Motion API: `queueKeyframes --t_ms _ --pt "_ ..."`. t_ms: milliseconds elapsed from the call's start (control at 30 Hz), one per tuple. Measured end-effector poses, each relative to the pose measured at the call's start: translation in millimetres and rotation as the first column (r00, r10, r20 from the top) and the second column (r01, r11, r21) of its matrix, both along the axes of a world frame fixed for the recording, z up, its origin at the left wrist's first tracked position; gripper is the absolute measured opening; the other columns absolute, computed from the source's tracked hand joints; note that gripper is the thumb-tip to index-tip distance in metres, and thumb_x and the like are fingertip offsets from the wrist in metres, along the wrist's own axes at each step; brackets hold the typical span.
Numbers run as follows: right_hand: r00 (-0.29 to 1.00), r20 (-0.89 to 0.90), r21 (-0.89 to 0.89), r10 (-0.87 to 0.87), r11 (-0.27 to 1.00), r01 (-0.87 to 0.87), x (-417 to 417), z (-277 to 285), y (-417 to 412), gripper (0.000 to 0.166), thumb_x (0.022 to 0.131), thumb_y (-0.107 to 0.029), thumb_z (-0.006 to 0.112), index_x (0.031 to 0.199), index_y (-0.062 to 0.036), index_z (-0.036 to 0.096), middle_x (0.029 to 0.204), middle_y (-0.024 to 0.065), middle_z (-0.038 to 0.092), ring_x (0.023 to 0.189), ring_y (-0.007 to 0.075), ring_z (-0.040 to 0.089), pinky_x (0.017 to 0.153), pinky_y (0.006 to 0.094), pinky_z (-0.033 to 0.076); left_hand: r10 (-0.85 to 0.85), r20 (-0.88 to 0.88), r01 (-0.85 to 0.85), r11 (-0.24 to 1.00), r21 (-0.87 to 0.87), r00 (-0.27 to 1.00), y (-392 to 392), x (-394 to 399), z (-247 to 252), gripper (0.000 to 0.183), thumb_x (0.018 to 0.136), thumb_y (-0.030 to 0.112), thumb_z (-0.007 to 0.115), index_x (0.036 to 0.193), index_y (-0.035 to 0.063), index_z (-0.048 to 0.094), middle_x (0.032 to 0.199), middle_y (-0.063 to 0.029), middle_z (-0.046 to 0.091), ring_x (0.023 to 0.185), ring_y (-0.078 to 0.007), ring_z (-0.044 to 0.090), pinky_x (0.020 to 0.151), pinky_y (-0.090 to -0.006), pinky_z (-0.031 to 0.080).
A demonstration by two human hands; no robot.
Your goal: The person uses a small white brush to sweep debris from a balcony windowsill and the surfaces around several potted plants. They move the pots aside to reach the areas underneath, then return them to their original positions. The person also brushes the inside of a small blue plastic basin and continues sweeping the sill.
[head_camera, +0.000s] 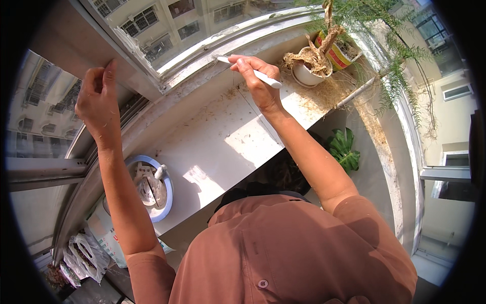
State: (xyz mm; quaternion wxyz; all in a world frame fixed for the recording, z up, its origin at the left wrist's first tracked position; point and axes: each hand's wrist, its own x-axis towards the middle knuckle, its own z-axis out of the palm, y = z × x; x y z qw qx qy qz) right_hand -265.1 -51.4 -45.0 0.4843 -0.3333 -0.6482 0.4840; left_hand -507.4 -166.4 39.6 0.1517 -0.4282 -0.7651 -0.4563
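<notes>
My right hand [262, 78] grips the white handle [267, 79] of a slim tool. The tool's far end meets the dusty ledge of the window frame [207, 62]; the kind of tip cannot be made out. On the left, my left hand [98, 95] is raised with curled fingers against the wide window post [87, 41], its thumb pointing up. Whether anything is between those fingers cannot be seen. Below both hands runs a white countertop [182, 148] strewn with crumbs and dry bits.
A blue-rimmed basin [169, 190] holding a trowel-like tool stands left. At right are a white pot [309, 78] with a withered plant, a striped pot [336, 53] and trailing green fronds [402, 72]. Plastic bags [89, 254] lie lower left, and a large green leaf [343, 150] shows beyond the counter.
</notes>
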Motion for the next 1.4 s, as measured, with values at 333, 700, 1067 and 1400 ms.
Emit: queueKeyframes --t_ms 333,700,1067,1400 --pt "0.988 0.004 0.158 0.155 0.975 -0.154 -11.3 4.4 -31.0 0.019 0.088 -0.011 0.056 0.084 0.0004 0.07 0.094 0.0115 0.068 0.083 0.0155 0.064 0.072 0.0265 0.051 -0.018 -0.052 0.01 0.988 -0.152 0.998 -1.9 -1.1 12.2 0.03 0.087 0.029 0.063 0.083 0.0009 0.054 0.065 -0.0124 0.044 0.059 -0.0224 0.034 0.058 -0.0272 0.039" --pt "0.924 0.133 0.542 0.359 0.754 -0.371 -43.0 -9.2 -60.5 0.004 0.076 -0.001 0.063 0.08 0.0001 0.064 0.089 0.011 0.067 0.091 0.0262 0.065 0.078 0.0339 0.052 -0.025 -0.107 0.004 0.981 -0.195 0.994 -3.6 -3.3 16.3 0.032 0.087 0.031 0.061 0.082 0.0007 0.052 0.071 -0.0169 0.05 0.061 -0.0295 0.038 0.061 -0.0306 0.042" --pt "0.937 0.309 0.536 0.161 0.785 -0.312 -30.3 -15.8 -52.5 0.005 0.072 0.001 0.066 0.076 -0.0006 0.062 0.087 0.0112 0.067 0.088 0.0274 0.066 0.078 0.034 0.053 -0.032 -0.12 0.007 0.979 -0.204 0.992 -6.5 -1.9 19.6 0.03 0.087 0.031 0.061 0.084 0.0012 0.054 0.071 -0.0164 0.052 0.062 -0.0314 0.041 0.062 -0.0316 0.042" --pt "0.903 0.317 0.417 0.292 0.812 -0.409 -32.1 -15.9 -42.3 0.005 0.077 -0.002 0.062 0.078 0.0024 0.065 0.08 0.0127 0.068 0.082 0.0278 0.066 0.074 0.032 0.052 -0.041 -0.131 0.011 0.975 -0.222 0.99 -2.3 -4.0 18.3 0.029 0.087 0.029 0.062 0.085 0.0013 0.054 0.071 -0.0163 0.051 0.06 -0.0284 0.039 0.061 -0.029 0.042"
